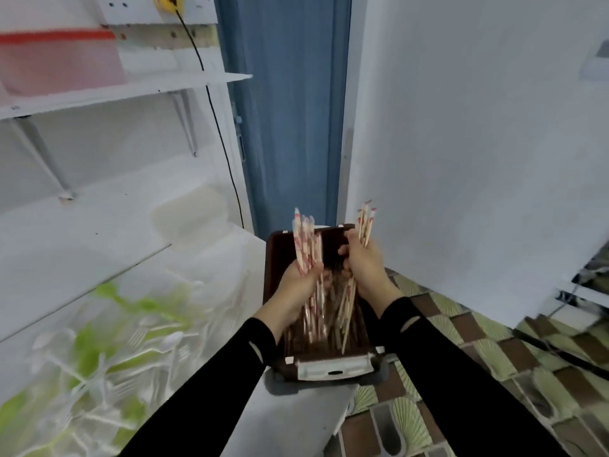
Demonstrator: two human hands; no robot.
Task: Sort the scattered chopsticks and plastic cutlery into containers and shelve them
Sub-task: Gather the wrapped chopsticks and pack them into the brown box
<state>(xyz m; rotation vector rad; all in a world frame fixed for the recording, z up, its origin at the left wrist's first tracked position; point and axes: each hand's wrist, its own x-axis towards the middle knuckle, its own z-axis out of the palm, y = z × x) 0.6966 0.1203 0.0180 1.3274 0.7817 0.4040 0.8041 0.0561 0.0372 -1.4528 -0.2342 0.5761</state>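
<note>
**Over the box (271, 278): chopsticks (304, 249) in both fists**

At the table's (290, 420) right edge, my left hand (296, 282) and right hand (367, 268) each grip a bundle, tips up and away, lower ends down among those in the box. Both bundles run along the box's length, so lowering and letting go should do. Cutlery (131, 341) lies scattered leftward, nearer my left hand.

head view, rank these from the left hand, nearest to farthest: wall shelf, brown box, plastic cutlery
1. brown box, directly under the left hand.
2. plastic cutlery, scattered lower down to the hand's left.
3. wall shelf, high up on the left, well beyond the cutlery.
</note>
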